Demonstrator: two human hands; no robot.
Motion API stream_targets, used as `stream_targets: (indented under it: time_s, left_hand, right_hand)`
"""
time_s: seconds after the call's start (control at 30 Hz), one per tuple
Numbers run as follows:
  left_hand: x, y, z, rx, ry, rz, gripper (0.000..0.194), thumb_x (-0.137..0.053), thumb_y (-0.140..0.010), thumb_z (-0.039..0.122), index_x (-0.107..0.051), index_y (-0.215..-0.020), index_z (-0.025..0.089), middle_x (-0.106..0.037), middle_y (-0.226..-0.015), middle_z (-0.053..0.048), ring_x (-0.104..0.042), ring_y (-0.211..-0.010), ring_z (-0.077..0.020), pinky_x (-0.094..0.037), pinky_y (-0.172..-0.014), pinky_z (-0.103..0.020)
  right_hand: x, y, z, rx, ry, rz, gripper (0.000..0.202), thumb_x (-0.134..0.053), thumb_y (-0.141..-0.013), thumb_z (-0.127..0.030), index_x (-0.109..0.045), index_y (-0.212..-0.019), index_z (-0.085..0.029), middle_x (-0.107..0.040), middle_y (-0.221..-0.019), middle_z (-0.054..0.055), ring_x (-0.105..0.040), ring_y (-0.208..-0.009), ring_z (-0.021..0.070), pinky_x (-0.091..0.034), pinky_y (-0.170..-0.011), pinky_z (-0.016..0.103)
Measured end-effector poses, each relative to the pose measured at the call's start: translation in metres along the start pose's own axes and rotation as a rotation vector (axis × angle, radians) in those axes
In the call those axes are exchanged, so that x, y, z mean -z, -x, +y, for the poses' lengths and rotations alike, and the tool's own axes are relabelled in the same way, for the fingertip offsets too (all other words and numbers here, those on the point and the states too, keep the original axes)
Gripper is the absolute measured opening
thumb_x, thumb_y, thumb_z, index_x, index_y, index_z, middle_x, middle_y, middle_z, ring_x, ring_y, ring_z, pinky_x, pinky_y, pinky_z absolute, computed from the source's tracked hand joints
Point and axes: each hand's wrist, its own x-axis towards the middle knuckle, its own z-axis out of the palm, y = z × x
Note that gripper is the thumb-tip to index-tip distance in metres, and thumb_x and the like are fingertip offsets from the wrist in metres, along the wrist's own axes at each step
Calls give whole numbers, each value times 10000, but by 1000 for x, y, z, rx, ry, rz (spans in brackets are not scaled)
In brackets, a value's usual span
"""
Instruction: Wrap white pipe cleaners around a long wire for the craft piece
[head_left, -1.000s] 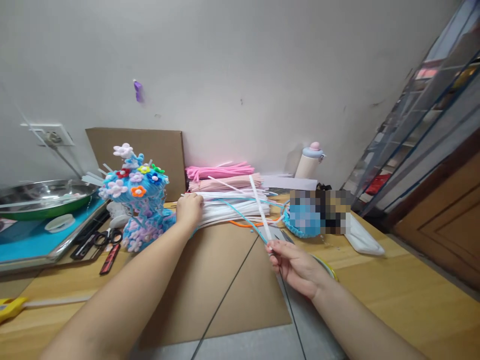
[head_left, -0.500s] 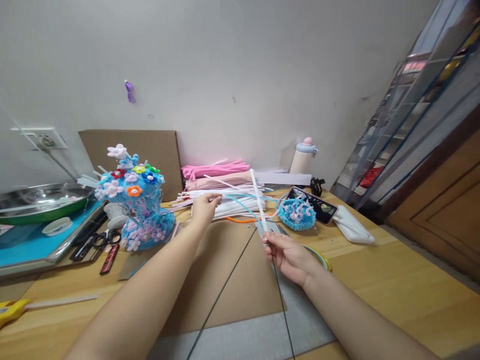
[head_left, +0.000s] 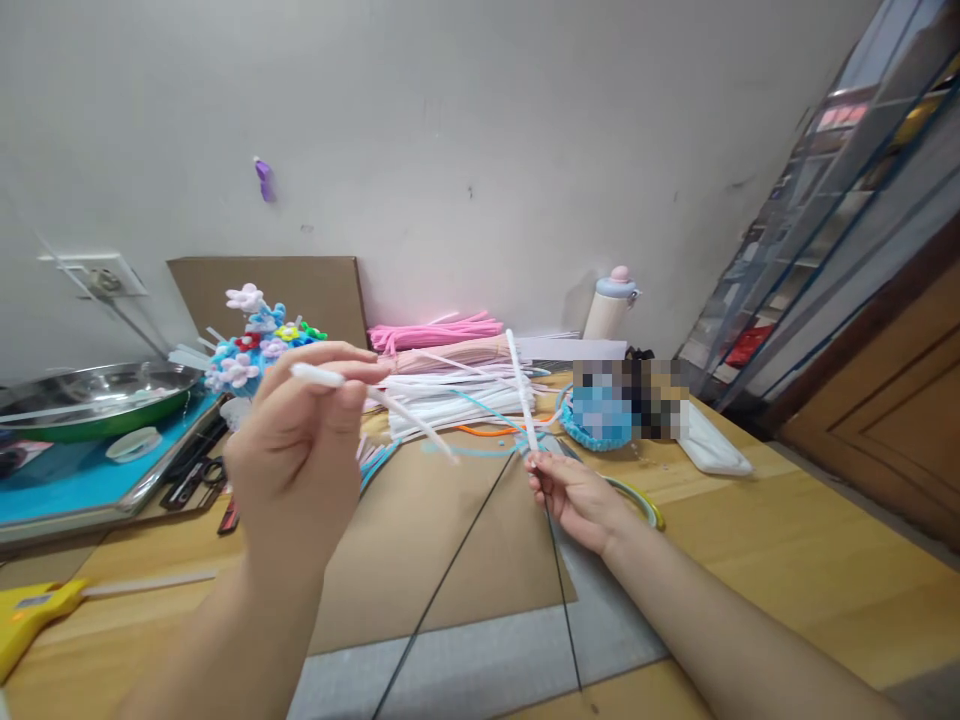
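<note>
My left hand (head_left: 300,460) is raised over the table on the left, its thumb and fingers closed on a pale fuzzy pipe cleaner (head_left: 416,425) that slants down to the right. My right hand (head_left: 577,495) pinches the lower end of an upright white pipe cleaner (head_left: 520,385). A thin dark wire (head_left: 564,595) runs down from beneath the right fingers; whether it joins the white piece is hidden. Another dark wire (head_left: 450,572) slants across the brown cardboard (head_left: 420,530). Behind the hands lie bundles of white pipe cleaners (head_left: 457,412) and pink pipe cleaners (head_left: 442,332).
On the left, a blue flower-covered craft piece (head_left: 238,372) is partly behind my left hand. Nearby are a metal bowl (head_left: 97,385) and yellow glue gun (head_left: 37,615). To the right stand a blue fuzzy basket (head_left: 600,432), bottle (head_left: 609,305), white pouch (head_left: 716,440) and tape roll (head_left: 651,510).
My left hand has come back from the white bundle, up and to the left, carrying a pale pipe cleaner. The right hand keeps its hold almost in place.
</note>
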Motion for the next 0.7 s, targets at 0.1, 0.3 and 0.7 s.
stream_targets:
  time_s: [0.1,0.3,0.7]
  left_hand:
    - [17,-6,12,125,159,-56,161,-540,-887,200,-701,-891,209,-618,-685,5,-595,-620,-133,-502,-596,-306]
    - [16,21,9,811,374,-710,165,-570,-847,318,-625,-952,204,-519,-544,39,-446,-428,-72,-343,-386,-181]
    - [9,42,22,1216,725,-303,257,-725,-700,331,-527,-691,168,-527,-560,47,-444,-418,-50,-339,-311,-124]
  right_hand:
    - [-7,3,1,8,5,-18,189,-791,-651,-197,-618,-712,-154,-636,-646,-24,-569,-496,63,-439,-436,146]
    - [-47,24,0,-18,-7,-160,225,-815,-644,-240,-638,-744,-145,-637,-693,-34,-570,-517,42,-470,-491,140]
    - [-140,43,10,81,-108,-435,144,-727,-758,-257,-636,-769,-146,-602,-606,-29,-566,-513,91,-491,-561,219]
